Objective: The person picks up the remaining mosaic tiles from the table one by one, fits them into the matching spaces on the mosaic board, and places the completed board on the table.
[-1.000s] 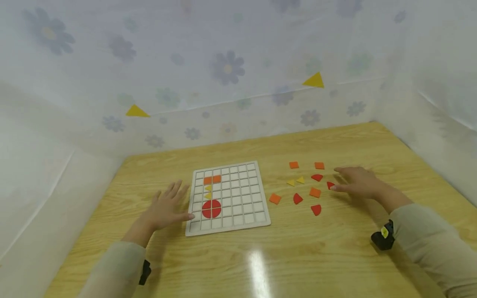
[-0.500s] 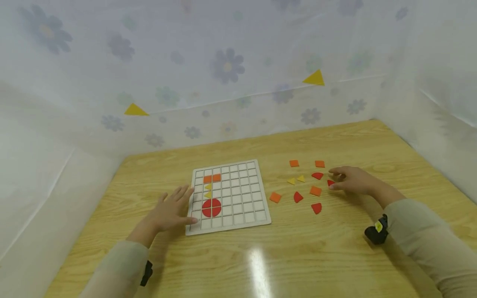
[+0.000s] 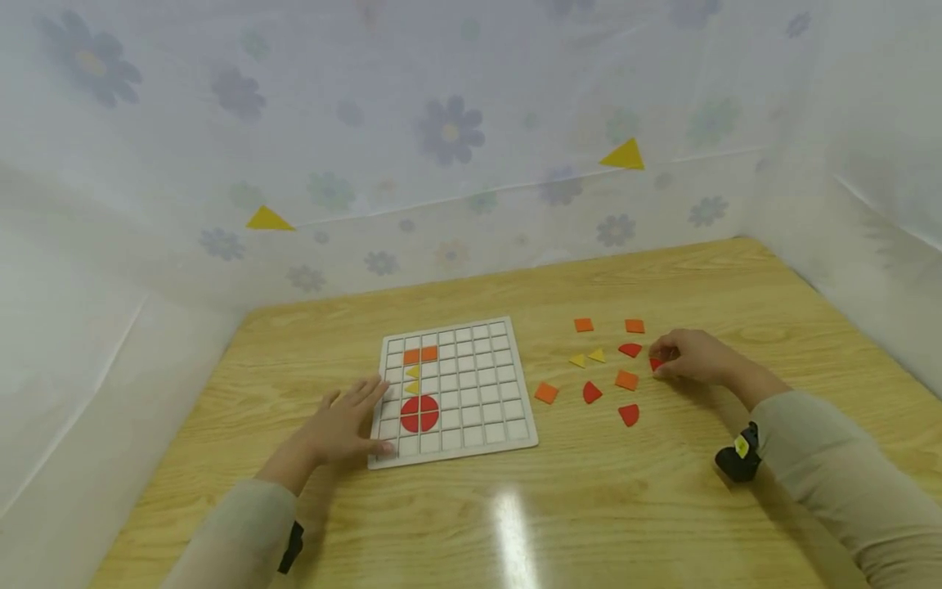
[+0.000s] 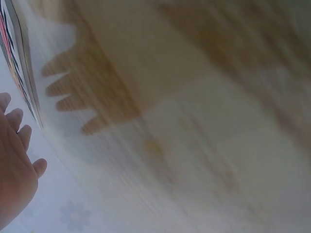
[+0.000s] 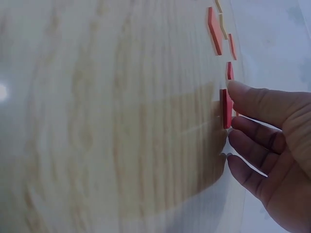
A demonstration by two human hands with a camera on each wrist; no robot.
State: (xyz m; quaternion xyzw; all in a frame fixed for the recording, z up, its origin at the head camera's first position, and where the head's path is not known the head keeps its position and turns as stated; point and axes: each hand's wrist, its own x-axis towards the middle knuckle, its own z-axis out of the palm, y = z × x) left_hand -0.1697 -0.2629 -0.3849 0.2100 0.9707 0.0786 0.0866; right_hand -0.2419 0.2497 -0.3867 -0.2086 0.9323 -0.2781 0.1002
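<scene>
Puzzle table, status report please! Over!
Right grip pinching red wedge. Left grip open at edge of white board. In between: loose pieces.

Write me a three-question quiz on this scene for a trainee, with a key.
1. How many orange squares lie off the gridded board?
2. True or false: the left hand covers the red circle.
3. What colour is the piece between thumb and fingers of the right hand: (a) yellow, (b) orange, (c) red?

Key: 1. four; 2. false, the red circle is in plain view; 3. c.
</scene>
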